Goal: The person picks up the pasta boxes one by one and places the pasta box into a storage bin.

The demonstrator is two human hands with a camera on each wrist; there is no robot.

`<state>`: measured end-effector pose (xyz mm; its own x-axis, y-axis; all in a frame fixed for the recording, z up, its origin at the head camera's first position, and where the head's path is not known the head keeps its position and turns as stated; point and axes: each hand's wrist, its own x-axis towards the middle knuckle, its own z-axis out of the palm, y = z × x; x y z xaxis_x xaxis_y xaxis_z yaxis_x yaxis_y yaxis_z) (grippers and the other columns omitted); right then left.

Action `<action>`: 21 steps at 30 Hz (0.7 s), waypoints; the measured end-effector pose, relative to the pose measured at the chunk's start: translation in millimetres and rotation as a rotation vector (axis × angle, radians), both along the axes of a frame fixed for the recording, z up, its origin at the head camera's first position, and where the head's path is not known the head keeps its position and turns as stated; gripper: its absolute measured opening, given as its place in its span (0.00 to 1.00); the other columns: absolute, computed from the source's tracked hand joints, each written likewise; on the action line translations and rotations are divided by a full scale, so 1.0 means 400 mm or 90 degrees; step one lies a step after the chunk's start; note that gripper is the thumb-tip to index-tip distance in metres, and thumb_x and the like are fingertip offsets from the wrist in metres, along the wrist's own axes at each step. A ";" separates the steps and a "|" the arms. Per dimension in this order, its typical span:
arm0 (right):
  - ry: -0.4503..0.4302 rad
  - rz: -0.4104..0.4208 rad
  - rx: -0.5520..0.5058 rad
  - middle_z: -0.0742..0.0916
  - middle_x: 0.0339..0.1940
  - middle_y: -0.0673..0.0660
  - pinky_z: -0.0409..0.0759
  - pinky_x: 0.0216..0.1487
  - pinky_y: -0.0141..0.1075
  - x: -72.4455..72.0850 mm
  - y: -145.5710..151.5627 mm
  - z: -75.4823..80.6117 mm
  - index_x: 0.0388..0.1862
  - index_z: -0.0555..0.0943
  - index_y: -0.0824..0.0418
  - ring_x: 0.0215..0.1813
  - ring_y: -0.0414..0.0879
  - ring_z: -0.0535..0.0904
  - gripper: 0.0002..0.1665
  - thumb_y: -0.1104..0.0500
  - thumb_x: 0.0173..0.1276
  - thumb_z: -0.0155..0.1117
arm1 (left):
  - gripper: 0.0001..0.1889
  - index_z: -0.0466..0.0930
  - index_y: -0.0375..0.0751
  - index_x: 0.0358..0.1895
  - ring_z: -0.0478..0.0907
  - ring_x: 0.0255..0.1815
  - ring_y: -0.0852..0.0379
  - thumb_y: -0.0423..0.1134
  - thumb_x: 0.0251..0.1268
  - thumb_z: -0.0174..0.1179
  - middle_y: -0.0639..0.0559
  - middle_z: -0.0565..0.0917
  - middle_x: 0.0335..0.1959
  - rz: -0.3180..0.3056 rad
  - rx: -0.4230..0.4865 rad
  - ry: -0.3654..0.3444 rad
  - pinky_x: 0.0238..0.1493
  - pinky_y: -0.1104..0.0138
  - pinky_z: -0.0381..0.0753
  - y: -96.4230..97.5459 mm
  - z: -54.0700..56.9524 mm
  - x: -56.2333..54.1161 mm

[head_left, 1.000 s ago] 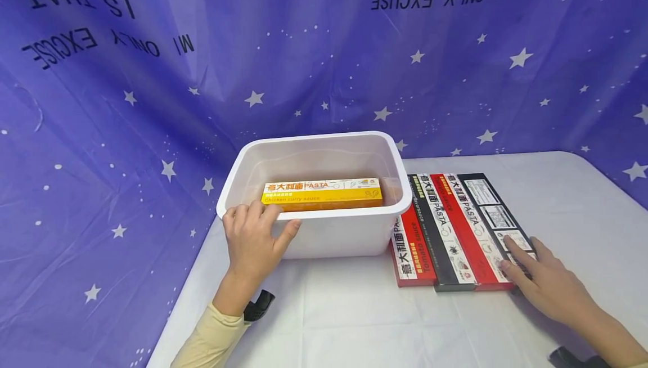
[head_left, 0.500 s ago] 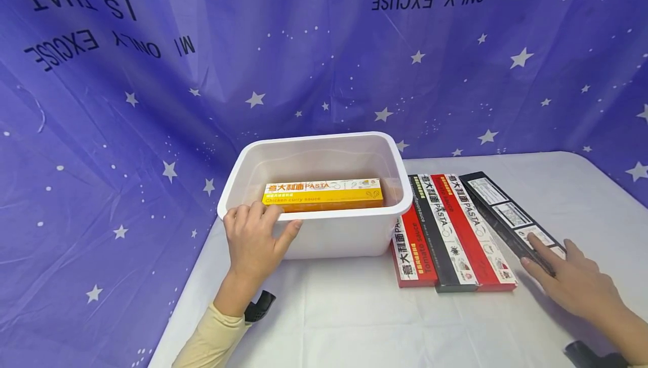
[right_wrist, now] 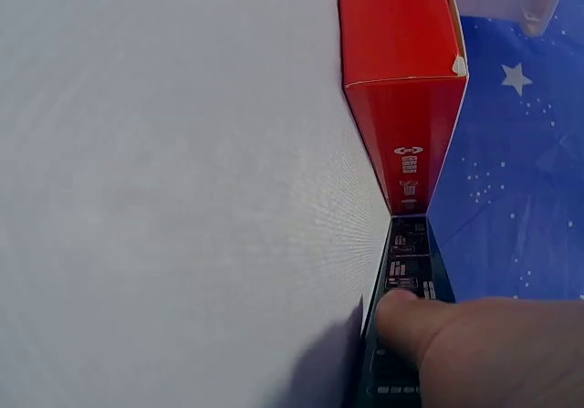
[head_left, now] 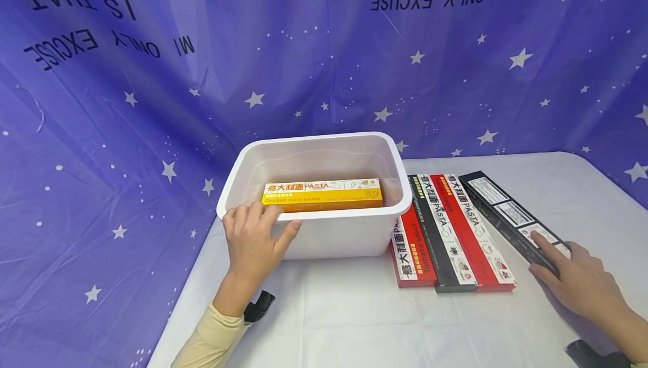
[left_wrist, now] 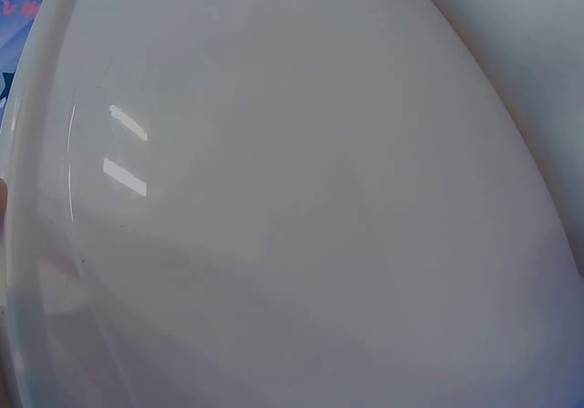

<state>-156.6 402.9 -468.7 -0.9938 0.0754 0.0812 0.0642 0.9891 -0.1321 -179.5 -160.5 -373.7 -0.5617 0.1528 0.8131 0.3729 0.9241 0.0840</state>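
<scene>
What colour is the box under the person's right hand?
The box is black with white panels on its upper face; the head view shows it best.

One bin (head_left: pixel 334 237) is seen on one desk (head_left: pixel 354 312). Inside the bin, one yellow box (head_left: pixel 324 194) is counted; to the bin's right, two red boxes (head_left: pixel 473 233) and two black boxes (head_left: pixel 506 216) are counted, four being laid there in all. One left hand (head_left: pixel 253 238) and one right hand (head_left: pixel 582 278) are shown, with two black wrist devices (head_left: pixel 259 306).

“PASTA” on yellow box (head_left: pixel 324 194), “EXCUSE” on backdrop (head_left: pixel 314 64)
</scene>
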 end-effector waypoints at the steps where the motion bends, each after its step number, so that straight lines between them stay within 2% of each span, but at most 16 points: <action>1: 0.001 -0.001 0.002 0.65 0.55 0.90 0.73 0.42 0.78 -0.001 0.000 -0.003 0.83 0.49 0.52 0.50 0.91 0.68 0.55 0.46 0.66 0.70 | 0.38 0.76 0.41 0.29 0.72 0.32 0.39 0.73 0.74 0.37 0.42 0.78 0.27 0.000 0.002 0.005 0.51 0.42 0.65 0.000 0.000 -0.001; 6: 0.019 -0.018 0.005 0.64 0.56 0.89 0.71 0.43 0.79 -0.006 0.001 -0.011 0.83 0.48 0.50 0.52 0.92 0.66 0.53 0.52 0.68 0.68 | 0.38 0.78 0.41 0.30 0.71 0.31 0.39 0.73 0.74 0.37 0.42 0.77 0.26 -0.003 0.007 0.026 0.50 0.42 0.65 0.000 -0.002 -0.003; 11: 0.038 -0.028 -0.005 0.63 0.58 0.89 0.69 0.43 0.78 -0.006 0.001 -0.013 0.83 0.49 0.50 0.52 0.92 0.65 0.50 0.55 0.71 0.65 | 0.38 0.79 0.41 0.32 0.71 0.31 0.40 0.73 0.74 0.37 0.42 0.78 0.27 -0.005 0.009 0.018 0.51 0.42 0.65 0.001 0.001 -0.001; 21: 0.072 -0.025 -0.011 0.64 0.58 0.90 0.67 0.43 0.77 -0.010 -0.002 0.016 0.82 0.53 0.53 0.52 0.92 0.64 0.46 0.58 0.71 0.63 | 0.38 0.79 0.40 0.31 0.71 0.31 0.39 0.72 0.75 0.38 0.41 0.78 0.27 -0.005 0.011 0.026 0.50 0.42 0.65 0.004 0.001 -0.001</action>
<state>-160.4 402.2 -462.4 -0.9748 0.1158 0.1904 0.0862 0.9838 -0.1569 -180.0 -159.0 -373.1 -0.5270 0.1430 0.8378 0.3829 0.9200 0.0838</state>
